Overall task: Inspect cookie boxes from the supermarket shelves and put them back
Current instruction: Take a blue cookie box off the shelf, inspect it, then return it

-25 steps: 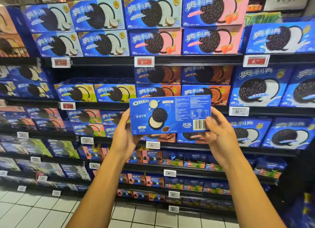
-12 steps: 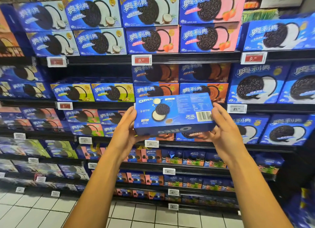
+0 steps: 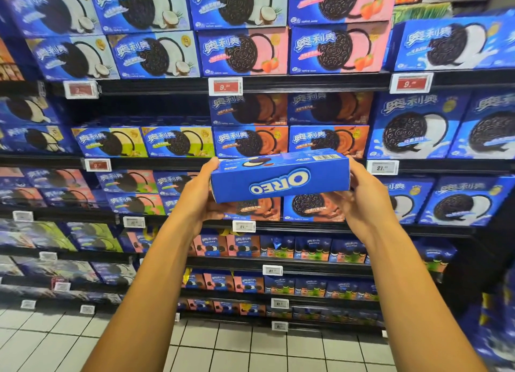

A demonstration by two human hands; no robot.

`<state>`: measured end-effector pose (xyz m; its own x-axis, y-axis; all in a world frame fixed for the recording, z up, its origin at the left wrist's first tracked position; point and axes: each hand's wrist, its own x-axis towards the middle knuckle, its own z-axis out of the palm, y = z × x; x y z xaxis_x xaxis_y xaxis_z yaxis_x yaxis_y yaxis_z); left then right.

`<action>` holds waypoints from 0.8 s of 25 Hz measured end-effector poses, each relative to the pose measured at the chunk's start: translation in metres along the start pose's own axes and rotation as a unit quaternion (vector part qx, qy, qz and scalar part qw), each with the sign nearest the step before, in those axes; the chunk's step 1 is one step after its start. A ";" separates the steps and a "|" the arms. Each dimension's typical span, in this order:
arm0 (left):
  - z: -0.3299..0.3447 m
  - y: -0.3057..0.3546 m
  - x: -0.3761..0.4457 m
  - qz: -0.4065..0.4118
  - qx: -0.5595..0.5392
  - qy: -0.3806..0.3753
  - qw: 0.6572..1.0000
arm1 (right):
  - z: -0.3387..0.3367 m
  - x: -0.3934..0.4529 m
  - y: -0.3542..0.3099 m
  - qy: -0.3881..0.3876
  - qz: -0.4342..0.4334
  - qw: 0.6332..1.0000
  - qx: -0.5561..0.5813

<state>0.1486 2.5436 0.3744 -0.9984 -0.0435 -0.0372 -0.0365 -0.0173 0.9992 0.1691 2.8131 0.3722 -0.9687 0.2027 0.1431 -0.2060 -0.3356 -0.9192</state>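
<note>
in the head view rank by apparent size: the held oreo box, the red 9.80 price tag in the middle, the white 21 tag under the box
1. held Oreo box, though it is nearest the camera
2. red price tag
3. white price tag

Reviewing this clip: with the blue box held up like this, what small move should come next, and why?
Probably keep tipping the blue cookie box: left hand and right hand grip its ends, the narrow logo side faces the camera upside down, the barcode panel points upward.

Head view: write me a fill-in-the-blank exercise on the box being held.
1. The blue cookie box is gripped at its two ends by ____ hands, the left hand and the right hand.
2. The OREO logo on the side facing the camera reads upside ____.
3. The barcode sits on the box's ____ face.

Missing words: both; down; top
</note>
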 end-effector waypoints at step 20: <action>-0.014 -0.009 0.004 0.166 -0.129 -0.163 0.964 | -0.010 0.000 0.000 -0.034 -0.045 0.997 0.057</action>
<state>0.1458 2.5301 0.3653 -0.9156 0.2261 0.3325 0.2573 -0.3062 0.9165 0.1707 2.8219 0.3688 -0.9519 0.1748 0.2518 -0.3035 -0.4214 -0.8546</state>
